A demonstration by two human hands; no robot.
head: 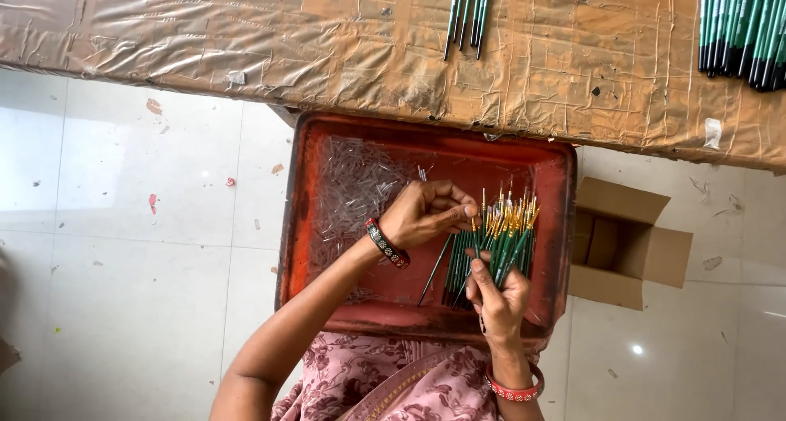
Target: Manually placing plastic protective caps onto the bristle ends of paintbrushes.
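Left hand (426, 214) pinches one brush tip, right hand (498, 290) grips the green brush bunch (491, 249); clear caps (352, 192) fill the red tray (565, 224).

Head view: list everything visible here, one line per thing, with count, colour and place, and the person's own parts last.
tray: one, red, on the person's lap under the table edge.
clear caps: a heap too many to count, transparent, left part of the tray.
green sticks: a bundle too many to count, green with gold tips, right part of the tray.
table: one, wrapped in brown tape, across the top.
sticks on the table: a small group at top centre, a larger pile at top right, green.
cardboard box: one, brown, open, on the floor right of the tray.
floor: white tiles with scraps.
bangles: one on each wrist, red.
left hand: pinching a stick tip.
right hand: holding the bundle.
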